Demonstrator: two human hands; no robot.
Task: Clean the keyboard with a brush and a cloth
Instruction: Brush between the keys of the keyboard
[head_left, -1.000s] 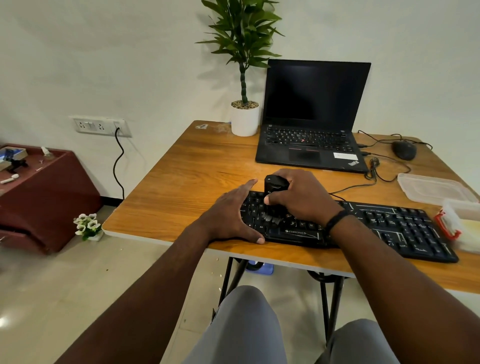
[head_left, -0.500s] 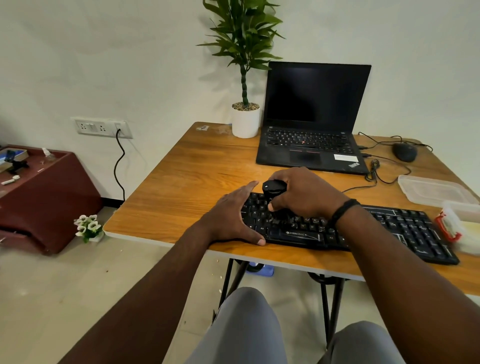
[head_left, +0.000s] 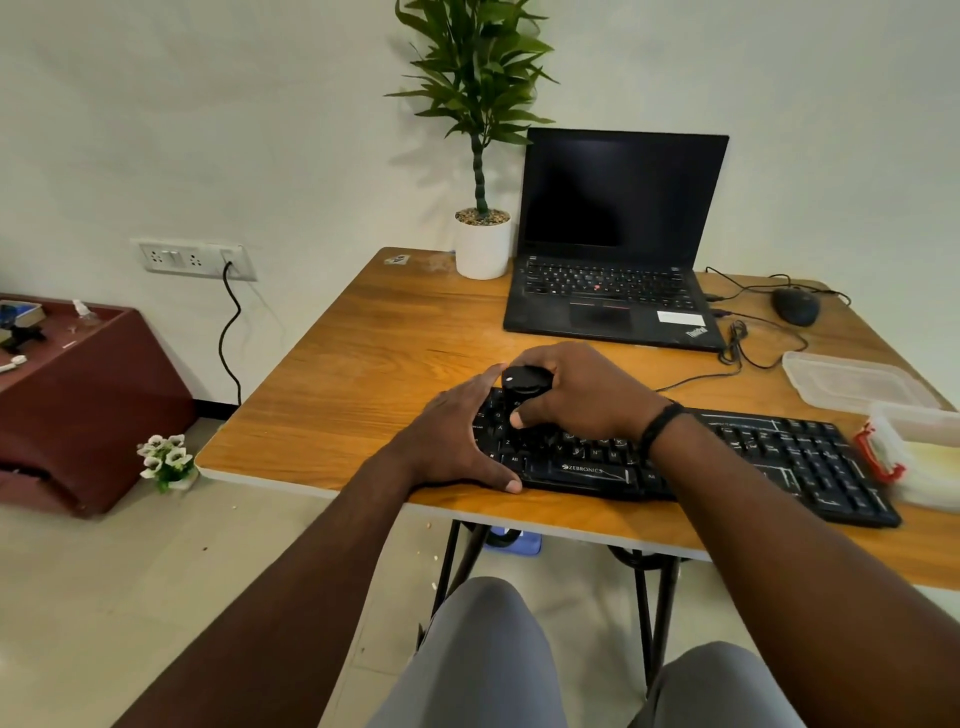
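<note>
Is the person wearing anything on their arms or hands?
Both arms are bare, with no sleeves showing and no gloves. The right hand has a black band round its wrist. The left hand shows nothing worn at all: no ring, no watch.

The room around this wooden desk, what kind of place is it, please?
Probably a home office or a small workroom. An open laptop, a wired mouse and a potted plant stand on the desk, beside a wall socket.
</note>
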